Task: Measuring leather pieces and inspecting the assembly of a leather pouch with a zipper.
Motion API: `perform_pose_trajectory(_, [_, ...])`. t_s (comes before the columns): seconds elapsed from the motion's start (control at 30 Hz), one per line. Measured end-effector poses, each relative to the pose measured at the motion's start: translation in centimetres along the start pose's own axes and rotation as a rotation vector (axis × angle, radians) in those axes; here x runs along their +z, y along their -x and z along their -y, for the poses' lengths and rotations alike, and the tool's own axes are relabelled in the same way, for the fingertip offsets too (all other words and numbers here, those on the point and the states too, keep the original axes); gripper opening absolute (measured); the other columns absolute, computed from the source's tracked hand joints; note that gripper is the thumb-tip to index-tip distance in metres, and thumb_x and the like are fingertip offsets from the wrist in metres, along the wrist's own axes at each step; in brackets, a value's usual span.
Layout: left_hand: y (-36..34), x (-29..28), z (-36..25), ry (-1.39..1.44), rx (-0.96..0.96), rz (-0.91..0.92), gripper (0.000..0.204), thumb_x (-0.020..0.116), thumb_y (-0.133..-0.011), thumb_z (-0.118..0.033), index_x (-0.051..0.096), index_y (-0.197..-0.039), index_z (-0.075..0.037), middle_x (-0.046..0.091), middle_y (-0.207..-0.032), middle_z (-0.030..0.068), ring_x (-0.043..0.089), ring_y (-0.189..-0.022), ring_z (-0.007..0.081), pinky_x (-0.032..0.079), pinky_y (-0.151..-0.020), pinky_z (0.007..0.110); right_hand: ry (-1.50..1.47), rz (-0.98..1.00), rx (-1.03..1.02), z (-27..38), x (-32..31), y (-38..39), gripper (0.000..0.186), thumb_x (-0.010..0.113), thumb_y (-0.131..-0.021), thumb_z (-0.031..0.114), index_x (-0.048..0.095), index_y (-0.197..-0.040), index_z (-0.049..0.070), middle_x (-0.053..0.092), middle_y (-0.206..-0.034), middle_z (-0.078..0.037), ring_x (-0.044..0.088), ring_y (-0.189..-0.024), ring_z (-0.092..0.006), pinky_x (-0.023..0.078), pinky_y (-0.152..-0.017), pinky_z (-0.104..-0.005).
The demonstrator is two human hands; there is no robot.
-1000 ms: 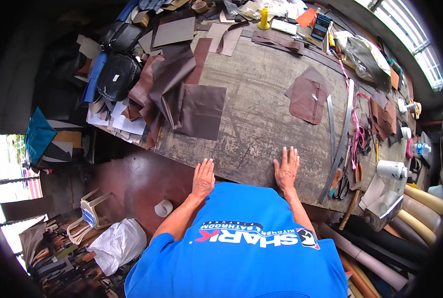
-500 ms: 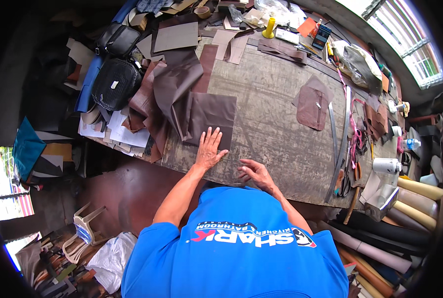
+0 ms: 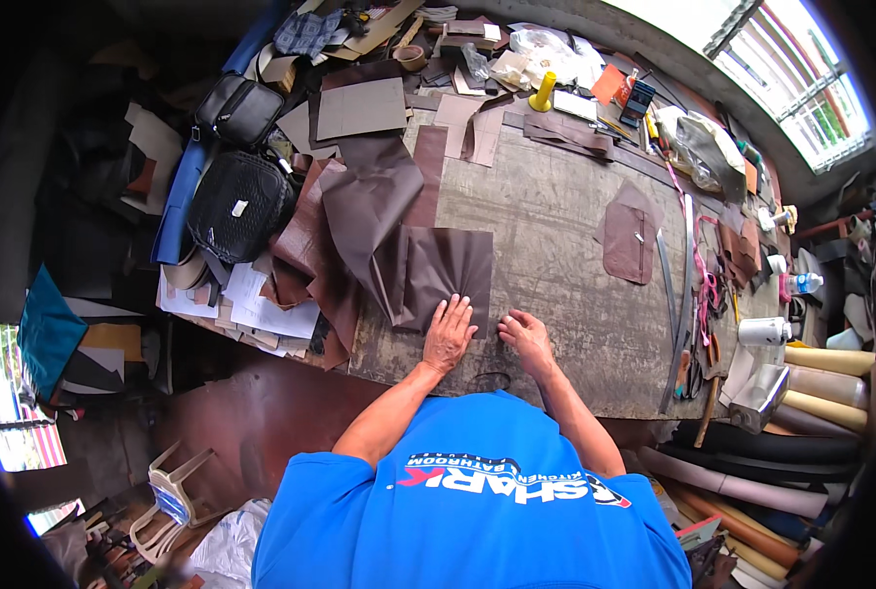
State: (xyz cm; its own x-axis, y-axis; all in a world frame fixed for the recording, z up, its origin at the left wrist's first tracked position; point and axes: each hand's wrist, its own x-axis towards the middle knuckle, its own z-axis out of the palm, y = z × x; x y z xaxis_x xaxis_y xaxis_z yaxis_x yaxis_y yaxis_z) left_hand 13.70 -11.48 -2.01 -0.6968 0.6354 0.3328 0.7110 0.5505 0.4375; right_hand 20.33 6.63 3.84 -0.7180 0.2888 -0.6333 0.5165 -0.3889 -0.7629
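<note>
My left hand (image 3: 450,334) lies flat with fingers stretched on the near edge of a dark brown sheet of leather-like material (image 3: 448,263), pressing it to the worktable. The sheet runs back to the left in loose folds. Just to its right, my right hand (image 3: 526,340) is low over the bare wood, apart from the sheet. Its fingers are curled inward and bunched, and whatever they may hold is hidden. A small dark curved thing (image 3: 492,377) lies by the table's front edge. Farther right rests a brown leather piece with a zipper (image 3: 630,236).
Black bags (image 3: 239,204), papers and leather scraps crowd the left side of the worktable (image 3: 546,216). Dark strips (image 3: 671,294), scissors and a pink cord (image 3: 705,280) lie along the right. A yellow holder (image 3: 543,91) stands at the back. Material rolls (image 3: 830,383) are stacked at the right.
My left hand stays flat on the sheet, at its near edge now. My right hand has come closer to the left, its fingers more curled. The whole view has shifted slightly.
</note>
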Motion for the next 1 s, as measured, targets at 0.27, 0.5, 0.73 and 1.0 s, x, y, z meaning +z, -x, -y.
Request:
perform_pose_trajectory(0.27, [-1.5,0.2,1.1,0.093,0.007,-0.107,0.018,0.060,-0.083,-0.004,0.063,-0.100,0.002,0.061,-0.107,0.0143,0.057,-0.115,0.0324,0.046,-0.098,0.041,-0.170,0.074,0.135,0.0,1.0,-2.1,0.060,0.061,-0.093,0.015,0.032,-0.138,-0.013,0.057,-0.122,-0.022,0.060,-0.111,-0.0297,0.051,-0.094,-0.0390])
perform_pose_trajectory(0.5, [-1.2,-1.6,-0.7,0.117,-0.094,-0.052,0.037,0.065,-0.084,-0.013,0.058,-0.118,0.001,0.054,-0.128,0.0155,0.047,-0.127,0.0340,0.037,-0.107,0.046,-0.085,0.158,0.137,0.1,0.8,-2.5,0.056,0.060,-0.093,0.016,0.036,-0.138,-0.008,0.059,-0.122,-0.017,0.061,-0.107,-0.0245,0.051,-0.092,-0.0369])
perform_pose_trajectory(0.73, [0.5,-0.8,-1.1,-0.017,-0.115,0.037,0.048,0.062,-0.088,-0.021,0.054,-0.131,-0.001,0.043,-0.145,0.0148,0.036,-0.138,0.0330,0.030,-0.112,0.046,-0.042,0.204,0.106,-0.6,-0.3,-2.3,0.045,0.058,-0.095,0.015,0.045,-0.133,-0.003,0.061,-0.119,-0.015,0.062,-0.102,-0.0219,0.052,-0.088,-0.0347])
perform_pose_trajectory(1.0, [-0.2,-0.5,1.1,0.114,-0.102,-0.099,0.036,0.053,-0.080,0.005,0.063,-0.115,0.002,0.062,-0.125,0.0140,0.054,-0.124,0.0294,0.043,-0.106,0.040,-0.129,0.226,0.155,-2.0,-2.4,-2.3,0.039,0.056,-0.097,0.017,0.049,-0.129,-0.003,0.062,-0.116,-0.017,0.064,-0.102,-0.0234,0.054,-0.086,-0.0345])
